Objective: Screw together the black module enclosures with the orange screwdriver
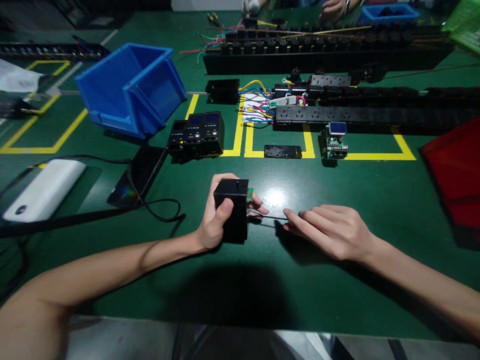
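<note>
My left hand (pixel 214 220) grips a black box housing (pixel 236 212) upright over the green table, thumb across its near face. A small green circuit board edge (pixel 250 193) shows at the housing's right side. From that same side a thin dark rod (pixel 270 217) runs across to my right hand (pixel 332 230), whose closed fingers pinch its other end. The rod's tip meets the opening near a coppery bit; whether it goes inside, I cannot tell. My right fingers hide the rest of the rod.
Behind my hands lie black modules (pixel 197 134), a flat black cover (pixel 282 151), a bare circuit board with a display (pixel 335 142) and wired socket strips (pixel 318 115). A blue bin (pixel 129 90), phone (pixel 137 175) and white power bank (pixel 45 190) are left; a red bin (pixel 457 175) is right.
</note>
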Demonstrator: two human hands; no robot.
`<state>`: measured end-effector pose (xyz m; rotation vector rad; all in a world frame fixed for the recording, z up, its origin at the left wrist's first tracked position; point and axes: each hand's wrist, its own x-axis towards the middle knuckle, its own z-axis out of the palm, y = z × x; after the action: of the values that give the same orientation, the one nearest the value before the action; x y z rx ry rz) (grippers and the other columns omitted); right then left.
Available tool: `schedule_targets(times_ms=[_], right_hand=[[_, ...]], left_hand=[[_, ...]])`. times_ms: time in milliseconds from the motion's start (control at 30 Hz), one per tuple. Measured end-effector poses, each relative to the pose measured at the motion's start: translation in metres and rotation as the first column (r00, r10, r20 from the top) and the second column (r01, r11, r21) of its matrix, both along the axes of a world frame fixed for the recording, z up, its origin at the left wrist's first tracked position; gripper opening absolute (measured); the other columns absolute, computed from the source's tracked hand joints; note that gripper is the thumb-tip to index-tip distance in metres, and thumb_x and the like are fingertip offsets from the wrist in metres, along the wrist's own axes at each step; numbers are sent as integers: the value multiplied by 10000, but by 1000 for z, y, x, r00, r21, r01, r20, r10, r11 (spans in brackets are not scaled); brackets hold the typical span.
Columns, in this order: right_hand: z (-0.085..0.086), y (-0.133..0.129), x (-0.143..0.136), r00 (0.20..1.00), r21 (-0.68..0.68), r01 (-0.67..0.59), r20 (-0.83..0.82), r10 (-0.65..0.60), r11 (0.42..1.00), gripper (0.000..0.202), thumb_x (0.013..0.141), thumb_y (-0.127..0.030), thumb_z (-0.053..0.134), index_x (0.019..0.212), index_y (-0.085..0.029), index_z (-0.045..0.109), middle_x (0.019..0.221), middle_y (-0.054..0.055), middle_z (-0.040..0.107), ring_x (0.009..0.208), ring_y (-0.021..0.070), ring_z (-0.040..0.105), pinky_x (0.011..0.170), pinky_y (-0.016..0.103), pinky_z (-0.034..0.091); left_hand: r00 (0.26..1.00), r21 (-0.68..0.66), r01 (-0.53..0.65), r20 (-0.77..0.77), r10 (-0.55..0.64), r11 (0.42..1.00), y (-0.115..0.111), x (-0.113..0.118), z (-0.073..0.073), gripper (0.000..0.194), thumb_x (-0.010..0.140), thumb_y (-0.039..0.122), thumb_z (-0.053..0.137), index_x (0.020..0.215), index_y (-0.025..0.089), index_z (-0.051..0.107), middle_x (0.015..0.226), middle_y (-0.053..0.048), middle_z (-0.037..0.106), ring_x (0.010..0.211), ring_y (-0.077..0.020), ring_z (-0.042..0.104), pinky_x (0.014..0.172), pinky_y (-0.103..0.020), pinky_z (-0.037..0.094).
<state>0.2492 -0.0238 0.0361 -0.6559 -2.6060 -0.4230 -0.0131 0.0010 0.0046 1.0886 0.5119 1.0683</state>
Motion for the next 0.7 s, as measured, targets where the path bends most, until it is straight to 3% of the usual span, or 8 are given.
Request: schedule_targets(times_ms=[100,167,233,300,367,467,567,700], right_hand=[[4,-1,-4,988,-207,35,-139,-65,978,197,928,-192,661,1067,-60,707,655,40,683,524,140,586,478,291,422],[11,-1,-7,943,-491,51,-263,-203,870,182,940,-231,644,1014,-89,730,729,67,725,588,148,650,525,276,475],[19,1,-8,842,-787,20,-318,-435,616,197,948,-278,625,965,-124,747,800,73,756,637,153,691,566,262,520],[25,5,-8,711,-954,-103,-269,-650,282,241,939,-359,634,931,-148,750,771,56,752,585,144,684,530,246,526],[26,11,-8,614,-956,-293,-192,-766,5,286,922,-416,648,928,-145,741,740,54,742,545,137,675,499,233,525],[22,17,-8,576,-850,-471,-92,-812,-237,306,904,-417,668,952,-120,725,843,99,762,549,133,690,447,199,496],[17,18,-8,621,-828,-467,-57,-782,-310,320,836,-379,761,1010,-114,718,925,119,769,547,125,700,383,157,432],[15,15,-8,690,-881,-398,-103,-717,-256,355,798,-365,808,1052,-131,722,895,99,779,525,120,696,380,155,445]], left_hand=[[1000,-13,14,-19,-14,1000,0,0,0,453,939,587,510,1204,260,342,1020,-87,671,906,-301,752,777,-507,627],[1000,-14,8,-30,-8,1000,0,0,1,453,939,594,504,1202,263,341,1019,-86,671,893,-297,754,755,-489,632],[999,-8,-5,-33,5,1000,0,1,1,452,938,592,508,1203,264,344,1024,-86,672,885,-293,756,747,-478,634],[999,17,-28,-30,28,999,0,1,0,450,940,591,506,1206,264,347,1028,-90,674,883,-294,756,739,-474,634],[998,56,-56,-19,57,997,-1,1,-1,453,941,588,506,1211,261,350,1030,-97,679,883,-292,756,738,-469,634],[998,119,-68,-4,69,991,-3,0,-3,450,940,559,531,1217,248,362,1034,-107,688,891,-287,754,744,-461,634],[999,171,-49,8,49,984,-4,0,-5,456,933,541,554,1223,240,373,1044,-113,692,897,-288,751,739,-465,636],[999,195,-31,20,28,980,-5,0,-5,447,939,545,537,1230,251,368,1047,-102,689,887,-287,752,717,-466,640]])
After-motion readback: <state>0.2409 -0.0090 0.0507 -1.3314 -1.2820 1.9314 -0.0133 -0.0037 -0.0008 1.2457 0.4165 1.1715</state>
